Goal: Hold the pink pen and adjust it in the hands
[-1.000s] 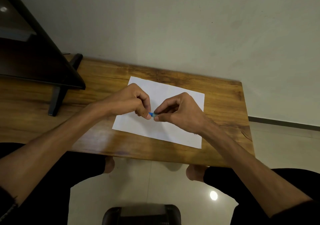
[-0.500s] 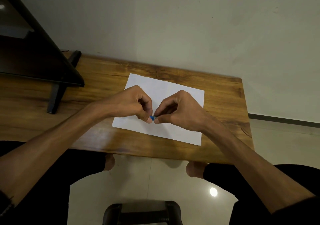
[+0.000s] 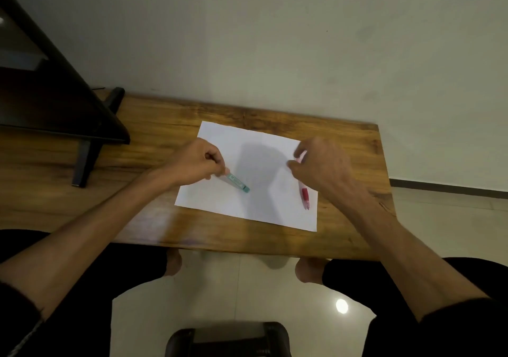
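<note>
L hand [image 3: 198, 164] pinches teal pen [image 3: 238, 186] at its upper end; long axis runs down-right across white paper [image 3: 247, 208]. I see R hand [image 3: 319, 164] fingers curled over red pen [image 3: 304, 195], grip unclear; pen lies near-vertical by paper's R edge, nearer R hand

Wooden table [image 3: 154, 180], grain visible, set against the wall. Directly on it: one white sheet of paper [image 3: 255, 205], lying flat and slightly skewed, right of centre; a dark stand [image 3: 82, 161] with splayed legs at the left end. Red pen [image 3: 304, 195] lies on the sheet near its right edge.
</note>
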